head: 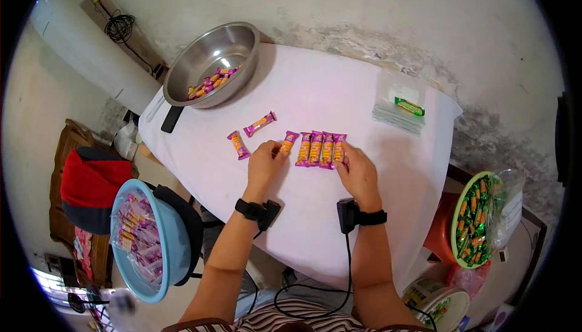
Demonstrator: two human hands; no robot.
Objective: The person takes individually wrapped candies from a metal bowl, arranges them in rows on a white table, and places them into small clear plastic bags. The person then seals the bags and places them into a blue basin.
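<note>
My left hand (266, 161) holds a purple-and-yellow wrapped snack bar (289, 141) by its lower end, tilted a little. Just right of it, several matching bars (315, 150) lie upright side by side in a row on the white tablecloth (309, 223). The fingers of my right hand (359, 170) rest against the rightmost bar (339, 148) of that row. Two loose bars lie apart beyond my left hand: one slanted bar (260, 124) and one bar (238, 145) closer to the left edge. Both wrists wear black straps with cabled devices.
A steel basin (248, 47) with more bars stands at the back left, beside a black phone-like object (172, 119). Clear plastic bags (395, 123) with a green bar (409, 106) on top lie back right. A blue tub (175, 250) and a green-rimmed basin (456, 223) flank the table.
</note>
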